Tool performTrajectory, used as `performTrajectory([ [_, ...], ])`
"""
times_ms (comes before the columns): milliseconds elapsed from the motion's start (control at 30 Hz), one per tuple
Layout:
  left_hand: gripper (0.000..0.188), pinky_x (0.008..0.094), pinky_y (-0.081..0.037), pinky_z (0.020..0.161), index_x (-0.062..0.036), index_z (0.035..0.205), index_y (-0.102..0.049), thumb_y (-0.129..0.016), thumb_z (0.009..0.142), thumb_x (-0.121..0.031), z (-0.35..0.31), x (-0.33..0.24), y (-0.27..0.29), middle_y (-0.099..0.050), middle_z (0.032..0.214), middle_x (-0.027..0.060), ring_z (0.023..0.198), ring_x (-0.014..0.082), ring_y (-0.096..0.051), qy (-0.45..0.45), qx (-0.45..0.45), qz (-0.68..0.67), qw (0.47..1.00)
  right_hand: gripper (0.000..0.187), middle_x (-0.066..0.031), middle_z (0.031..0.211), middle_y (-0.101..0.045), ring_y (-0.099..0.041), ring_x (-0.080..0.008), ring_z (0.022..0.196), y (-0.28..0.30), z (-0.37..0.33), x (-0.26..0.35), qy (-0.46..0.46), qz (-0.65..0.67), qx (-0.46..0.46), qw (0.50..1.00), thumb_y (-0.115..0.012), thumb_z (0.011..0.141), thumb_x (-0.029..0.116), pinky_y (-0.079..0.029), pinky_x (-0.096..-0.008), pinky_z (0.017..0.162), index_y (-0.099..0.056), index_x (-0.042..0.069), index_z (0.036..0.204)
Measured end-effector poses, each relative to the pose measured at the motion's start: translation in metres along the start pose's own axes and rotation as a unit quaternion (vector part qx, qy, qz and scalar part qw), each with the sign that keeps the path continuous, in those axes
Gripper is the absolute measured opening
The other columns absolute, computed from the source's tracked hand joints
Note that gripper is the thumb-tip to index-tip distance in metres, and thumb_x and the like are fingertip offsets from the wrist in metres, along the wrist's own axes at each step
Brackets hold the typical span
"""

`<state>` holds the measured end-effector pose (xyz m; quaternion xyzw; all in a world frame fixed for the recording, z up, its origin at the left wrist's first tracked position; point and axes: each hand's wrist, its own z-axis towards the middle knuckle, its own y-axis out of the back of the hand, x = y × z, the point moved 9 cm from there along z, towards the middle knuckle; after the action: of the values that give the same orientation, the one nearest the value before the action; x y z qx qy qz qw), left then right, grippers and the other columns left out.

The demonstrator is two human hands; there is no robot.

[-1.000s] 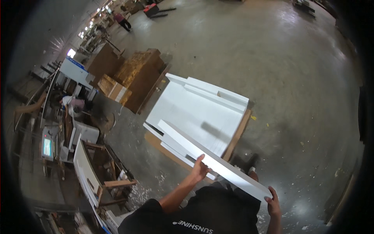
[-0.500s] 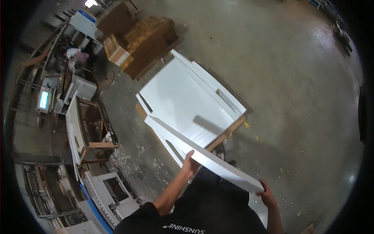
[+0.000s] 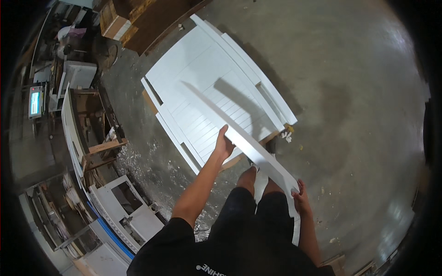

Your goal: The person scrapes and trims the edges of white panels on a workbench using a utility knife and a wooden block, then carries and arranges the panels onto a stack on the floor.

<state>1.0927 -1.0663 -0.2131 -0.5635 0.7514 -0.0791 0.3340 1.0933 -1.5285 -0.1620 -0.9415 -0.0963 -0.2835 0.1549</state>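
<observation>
A long white board (image 3: 254, 151) slants in front of me, its far end over a wide stack of white boards (image 3: 202, 60) low in front of me. My left hand (image 3: 224, 143) is closed on the board's left edge near its middle, thumb on top. At the near right end, my right hand (image 3: 301, 198) grips the board's corner, its fingers wrapped around the end. The held board is tilted and casts a dark shadow on the stack. Whether its far end touches the stack, I cannot tell.
Brown wooden boards (image 3: 156, 27) are piled beyond the stack. To the left stand a wooden frame rack (image 3: 108, 146), a machine with a lit screen (image 3: 35, 102) and white machine parts (image 3: 146, 221). White scraps litter the concrete floor (image 3: 331, 83) on the left.
The board has swung so its far end lies over the middle of the stack, no longer its left edge. Both hands still grip it. My view has tipped downward, showing my legs.
</observation>
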Motion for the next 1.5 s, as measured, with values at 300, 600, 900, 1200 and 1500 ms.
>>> performTrajectory([
  [300,0.076,0.0496,-0.038,0.123,-0.0072,0.153,-0.050,-0.060,0.099,-0.059,0.247,-0.053,0.027,-0.057,0.152,0.0133,0.141,0.0338,-0.052,-0.026,0.035,0.070,0.997,0.106,-0.0154,0.169,-0.028,-0.029,-0.0342,0.156,-0.071,0.239,-0.093,0.029,0.190,0.002,0.981,-0.083,0.079,0.011,-0.023,-0.0487,0.130,-0.020,0.008,0.164],
  [600,0.088,0.0513,-0.029,0.127,-0.0060,0.159,-0.043,-0.062,0.095,-0.064,0.308,-0.038,0.061,-0.050,0.160,0.0143,0.150,0.0358,-0.041,0.045,-0.049,0.169,0.983,0.103,-0.0116,0.156,-0.038,-0.033,-0.0320,0.152,-0.077,0.295,-0.119,-0.026,0.237,-0.036,0.970,-0.091,0.072,0.014,-0.021,-0.0452,0.131,-0.033,0.016,0.158],
  [900,0.109,0.0483,-0.031,0.126,0.0162,0.155,-0.035,-0.087,0.087,-0.052,0.345,-0.249,0.099,-0.048,0.153,0.0324,0.147,0.0421,-0.040,-0.324,-0.164,0.625,0.691,0.107,-0.0058,0.157,-0.042,-0.038,-0.0281,0.150,-0.076,0.337,-0.164,-0.044,0.280,0.027,0.959,-0.092,0.069,0.016,-0.025,-0.0448,0.128,-0.036,0.018,0.161],
  [1200,0.109,0.0463,-0.047,0.116,0.0102,0.151,-0.043,-0.095,0.076,-0.048,0.421,-0.362,0.017,-0.052,0.146,0.0304,0.139,0.0426,-0.052,-0.301,-0.125,0.841,0.433,0.062,-0.0044,0.152,-0.051,-0.050,-0.0196,0.141,-0.064,0.295,-0.169,-0.105,0.240,-0.168,0.950,-0.064,0.104,0.013,-0.035,-0.0393,0.125,-0.039,0.011,0.160],
  [1500,0.124,0.0460,-0.037,0.124,0.0066,0.161,-0.030,-0.099,0.069,-0.041,0.444,-0.335,-0.001,-0.047,0.158,0.0282,0.149,0.0394,-0.044,-0.062,-0.069,0.846,0.525,0.051,-0.0063,0.154,-0.051,-0.049,-0.0160,0.141,-0.081,0.281,-0.143,-0.079,0.161,-0.231,0.956,-0.054,0.111,0.013,-0.033,-0.0342,0.124,-0.040,0.004,0.160],
])
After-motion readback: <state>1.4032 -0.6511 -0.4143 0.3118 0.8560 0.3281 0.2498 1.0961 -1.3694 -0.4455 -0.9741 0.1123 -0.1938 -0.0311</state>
